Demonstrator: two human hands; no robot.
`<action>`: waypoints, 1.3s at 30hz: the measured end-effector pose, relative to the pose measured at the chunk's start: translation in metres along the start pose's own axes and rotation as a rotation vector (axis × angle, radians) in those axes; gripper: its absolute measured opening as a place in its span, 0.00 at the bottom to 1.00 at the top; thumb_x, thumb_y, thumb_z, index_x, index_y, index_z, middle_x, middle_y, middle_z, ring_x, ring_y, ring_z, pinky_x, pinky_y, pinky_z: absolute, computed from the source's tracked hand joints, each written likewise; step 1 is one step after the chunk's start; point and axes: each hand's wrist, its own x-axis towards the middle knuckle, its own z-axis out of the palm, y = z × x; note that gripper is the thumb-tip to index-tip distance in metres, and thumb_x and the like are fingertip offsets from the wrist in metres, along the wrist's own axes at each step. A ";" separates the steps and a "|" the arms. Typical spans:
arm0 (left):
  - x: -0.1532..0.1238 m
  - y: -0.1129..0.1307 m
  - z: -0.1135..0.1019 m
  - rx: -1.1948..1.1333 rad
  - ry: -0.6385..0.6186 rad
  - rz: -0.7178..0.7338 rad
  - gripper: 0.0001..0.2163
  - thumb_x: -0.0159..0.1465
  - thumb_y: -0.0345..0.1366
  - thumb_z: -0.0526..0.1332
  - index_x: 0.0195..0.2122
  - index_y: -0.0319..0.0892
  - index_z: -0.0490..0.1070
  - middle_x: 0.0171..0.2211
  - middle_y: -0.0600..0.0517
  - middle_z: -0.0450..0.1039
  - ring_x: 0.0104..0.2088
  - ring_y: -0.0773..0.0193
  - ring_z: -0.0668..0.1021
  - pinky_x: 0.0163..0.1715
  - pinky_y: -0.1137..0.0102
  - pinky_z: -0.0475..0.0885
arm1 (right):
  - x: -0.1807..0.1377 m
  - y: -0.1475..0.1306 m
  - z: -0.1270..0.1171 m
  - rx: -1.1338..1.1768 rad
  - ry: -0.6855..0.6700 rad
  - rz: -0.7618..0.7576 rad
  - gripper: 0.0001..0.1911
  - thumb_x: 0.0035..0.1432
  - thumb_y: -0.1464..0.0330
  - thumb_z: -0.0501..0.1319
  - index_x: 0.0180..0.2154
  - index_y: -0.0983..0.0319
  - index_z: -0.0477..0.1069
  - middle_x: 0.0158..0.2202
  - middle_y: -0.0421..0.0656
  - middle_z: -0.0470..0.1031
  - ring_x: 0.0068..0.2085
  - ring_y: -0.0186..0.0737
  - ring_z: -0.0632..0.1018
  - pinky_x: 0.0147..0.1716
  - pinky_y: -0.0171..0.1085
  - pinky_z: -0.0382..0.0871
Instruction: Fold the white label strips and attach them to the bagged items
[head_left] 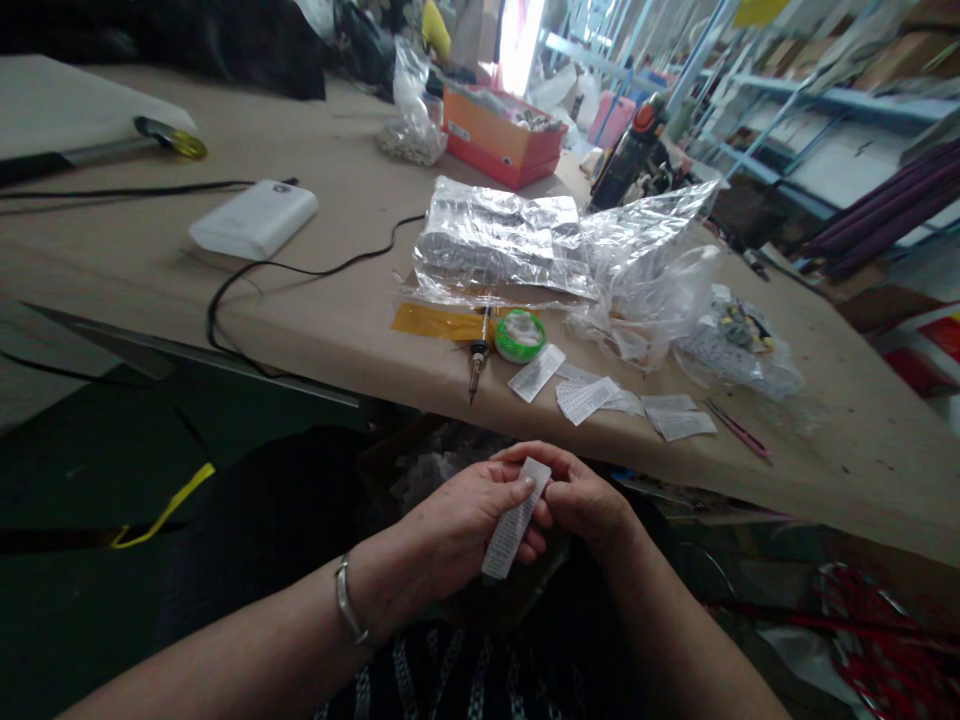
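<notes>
Below table edge: left hand [457, 520], right hand [585, 500] pinch strip [514, 520].

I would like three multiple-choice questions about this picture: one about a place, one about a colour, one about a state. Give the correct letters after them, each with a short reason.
1. Where does the soldering iron lie?
A. in the red box
B. on the table near its front edge, beside the green reel
C. on the white power bank

2. What colour is the reel beside the soldering iron?
A. green
B. blue
C. black

3. How is the white strip held?
A. it lies free on the table
B. the right hand alone holds it
C. both hands hold it, below the table edge

Answers:
1 B: the iron rests on the table with its tip toward the edge, next to the reel.
2 A: its rim is bright green.
3 C: the left hand and the right hand both pinch the strip.
</notes>
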 end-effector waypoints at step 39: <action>-0.004 0.001 -0.014 0.083 0.235 0.277 0.09 0.57 0.39 0.60 0.28 0.37 0.68 0.21 0.55 0.67 0.20 0.73 0.67 0.21 0.77 0.61 | 0.014 -0.010 0.042 -0.431 0.435 -0.170 0.09 0.53 0.63 0.62 0.31 0.62 0.69 0.21 0.35 0.70 0.21 0.30 0.70 0.23 0.30 0.66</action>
